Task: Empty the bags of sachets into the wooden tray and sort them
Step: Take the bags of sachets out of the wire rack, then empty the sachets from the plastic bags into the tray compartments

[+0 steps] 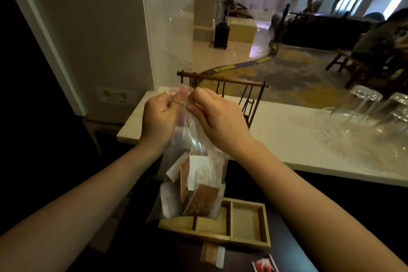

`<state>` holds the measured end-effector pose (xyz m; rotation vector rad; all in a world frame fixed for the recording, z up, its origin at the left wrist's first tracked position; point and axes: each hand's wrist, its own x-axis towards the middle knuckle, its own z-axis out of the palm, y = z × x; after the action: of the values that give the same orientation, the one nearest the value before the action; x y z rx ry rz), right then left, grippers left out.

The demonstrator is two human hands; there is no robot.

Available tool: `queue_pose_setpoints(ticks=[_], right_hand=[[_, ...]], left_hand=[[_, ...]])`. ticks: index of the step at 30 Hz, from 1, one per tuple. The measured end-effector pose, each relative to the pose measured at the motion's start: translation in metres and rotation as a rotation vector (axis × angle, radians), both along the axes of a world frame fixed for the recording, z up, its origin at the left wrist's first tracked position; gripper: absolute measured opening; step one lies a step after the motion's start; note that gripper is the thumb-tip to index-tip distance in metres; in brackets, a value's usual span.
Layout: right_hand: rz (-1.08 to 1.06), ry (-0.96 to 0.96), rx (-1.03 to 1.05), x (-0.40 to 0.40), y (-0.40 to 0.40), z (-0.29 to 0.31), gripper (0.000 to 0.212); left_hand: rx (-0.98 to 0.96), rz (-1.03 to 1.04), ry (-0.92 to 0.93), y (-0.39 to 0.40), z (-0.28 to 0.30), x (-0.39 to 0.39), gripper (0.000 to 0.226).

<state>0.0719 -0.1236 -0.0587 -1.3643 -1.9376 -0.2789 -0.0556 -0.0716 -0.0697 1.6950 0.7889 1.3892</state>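
Both hands, left (159,115) and right (217,117), pinch the bag (194,183) mouth above the tray (247,242) (unopened, seemingly). Risk: a sudden tear spills sachets (202,203) beside the tray.

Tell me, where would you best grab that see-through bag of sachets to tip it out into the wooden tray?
Probably by its bottom corners, from below. The clear plastic bag hangs upright over the wooden tray, with the sachets sunk to the bottom. The left hand and right hand pinch the top edge, the likely opening.
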Motion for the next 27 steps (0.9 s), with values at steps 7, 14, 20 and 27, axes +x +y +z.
queue_pose_setpoints(ticks=[7, 14, 20, 27], right_hand=[[0.057, 0.103, -0.285, -0.008, -0.042, -0.103, 0.029], [-0.062, 0.058, -0.305, -0.017, -0.083, -0.174, 0.011], [-0.095, 0.062, -0.439, -0.009, -0.114, -0.218, 0.021], [-0.172, 0.279, -0.597, 0.006, -0.149, -0.249, 0.010]], left_hand=[[-0.381, -0.080, 0.101, -0.039, -0.103, -0.013, 0.029], [-0.490, -0.165, 0.224, -0.075, -0.175, -0.033, 0.028], [-0.494, -0.225, 0.449, -0.095, -0.223, -0.046, 0.064], [0.033, -0.236, 0.854, -0.116, -0.240, -0.056, 0.053]])
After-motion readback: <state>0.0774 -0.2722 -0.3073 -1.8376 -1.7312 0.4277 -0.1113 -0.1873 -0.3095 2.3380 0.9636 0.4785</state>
